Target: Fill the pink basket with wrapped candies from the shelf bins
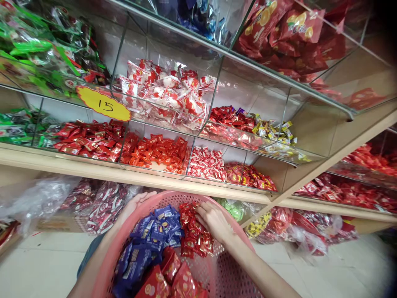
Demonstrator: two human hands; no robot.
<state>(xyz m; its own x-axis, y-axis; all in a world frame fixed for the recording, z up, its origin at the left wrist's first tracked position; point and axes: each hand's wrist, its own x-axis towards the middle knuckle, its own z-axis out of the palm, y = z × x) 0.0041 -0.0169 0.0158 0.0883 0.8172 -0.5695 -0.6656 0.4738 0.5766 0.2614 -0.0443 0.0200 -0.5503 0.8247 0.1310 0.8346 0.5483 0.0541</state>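
A round pink perforated basket [102, 265] is in front of me at the bottom middle of the head view. My left hand [134, 205] lies along the outside of its far left rim, fingers stretched out towards the shelf, the forearm against the basket's side. Inside the basket, my right hand [212, 219] bends its fingers over small red-wrapped candies [198, 240]; its fingertips are partly hidden among them. Beside these candies lie blue-purple packets [158, 227]. Larger red packets [173, 277] are nearest to me.
Glass-fronted shelf compartments hold white-and-red wrapped sweets [170, 89], orange-red candies [161, 151] and green packets [27, 45]. A yellow price tag [104, 103] reads 15. A wooden ledge [77, 167] runs just beyond the basket. Bagged sweets [107, 205] stand below, above the tiled floor [40, 269].
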